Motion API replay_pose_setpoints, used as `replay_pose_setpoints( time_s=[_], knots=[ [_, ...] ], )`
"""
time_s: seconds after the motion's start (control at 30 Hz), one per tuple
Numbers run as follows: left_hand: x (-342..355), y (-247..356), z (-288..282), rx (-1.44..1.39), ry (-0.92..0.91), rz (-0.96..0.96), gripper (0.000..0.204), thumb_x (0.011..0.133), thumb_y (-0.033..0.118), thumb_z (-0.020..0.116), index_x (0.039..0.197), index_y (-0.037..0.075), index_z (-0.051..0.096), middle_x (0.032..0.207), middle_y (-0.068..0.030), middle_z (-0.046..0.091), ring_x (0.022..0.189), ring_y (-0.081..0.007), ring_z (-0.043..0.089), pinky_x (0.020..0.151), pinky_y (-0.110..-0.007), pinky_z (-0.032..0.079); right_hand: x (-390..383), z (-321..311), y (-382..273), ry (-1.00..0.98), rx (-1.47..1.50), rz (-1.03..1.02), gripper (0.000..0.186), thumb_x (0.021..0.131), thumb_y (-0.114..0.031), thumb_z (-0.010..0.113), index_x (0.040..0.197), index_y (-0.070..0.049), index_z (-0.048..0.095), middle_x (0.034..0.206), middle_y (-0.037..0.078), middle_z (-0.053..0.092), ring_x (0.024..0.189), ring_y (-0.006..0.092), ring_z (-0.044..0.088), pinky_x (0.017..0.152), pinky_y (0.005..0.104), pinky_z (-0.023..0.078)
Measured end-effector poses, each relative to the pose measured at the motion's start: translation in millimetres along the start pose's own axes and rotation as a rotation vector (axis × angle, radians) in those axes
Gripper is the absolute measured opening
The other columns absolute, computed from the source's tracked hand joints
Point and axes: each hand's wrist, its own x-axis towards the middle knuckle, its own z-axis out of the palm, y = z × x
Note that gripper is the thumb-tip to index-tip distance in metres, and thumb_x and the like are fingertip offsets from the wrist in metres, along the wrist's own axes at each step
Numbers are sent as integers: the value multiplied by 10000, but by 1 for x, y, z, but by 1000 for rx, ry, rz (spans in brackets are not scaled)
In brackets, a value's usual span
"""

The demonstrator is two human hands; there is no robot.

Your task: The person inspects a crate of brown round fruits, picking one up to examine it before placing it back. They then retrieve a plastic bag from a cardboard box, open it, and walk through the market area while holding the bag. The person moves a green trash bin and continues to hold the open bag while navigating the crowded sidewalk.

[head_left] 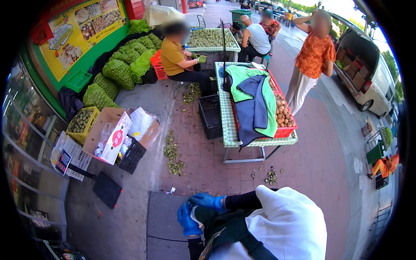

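Observation:
Both hands wear blue gloves and meet low in the middle of the head view, beside dark green cloth (229, 229) on my body. My left hand (188, 222) is curled, with its black cuff coming up from below. My right hand (207, 201) reaches in from the right, fingers bent and pressed together near the left hand. A small whitish edge (197, 215) shows between the left hand and the green cloth. What it belongs to, and what the fingers hold, is hidden.
Ahead stands a checked table (230, 130) with a red crate of brown walnuts (283, 113) and green-grey cloth (255, 97). A black crate (210, 118) is beside it. Left are a cardboard box (99, 134), a scale (107, 189) and green net sacks (118, 73). People sit and stand beyond.

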Motion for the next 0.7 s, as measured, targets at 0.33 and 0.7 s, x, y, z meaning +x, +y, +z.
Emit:
replay_pose_setpoints(
  time_s=[0.33, 0.7],
  knots=[
    [100, 120, -108, 576, -201, -132, 324, 894, 247, 437, 1053, -5, 565, 1006, -107, 589, 917, -194, 552, 824, -300, 435, 128, 158, -18, -161, 405, 121, 205, 787, -182, 549, 948, -73, 614, 833, 43, 601, 796, 142, 564, 712, 285, 468],
    [157, 187, -191, -62, -112, -784, 461, 882, 452, 398, 1031, 43, 552, 993, -137, 585, 967, -260, 527, 840, -397, 425, 160, 221, -107, 52, 86, 143, 395, 814, -319, 454, 1043, -29, 594, 963, 156, 620, 918, 234, 589, 827, 344, 445]
  ],
)
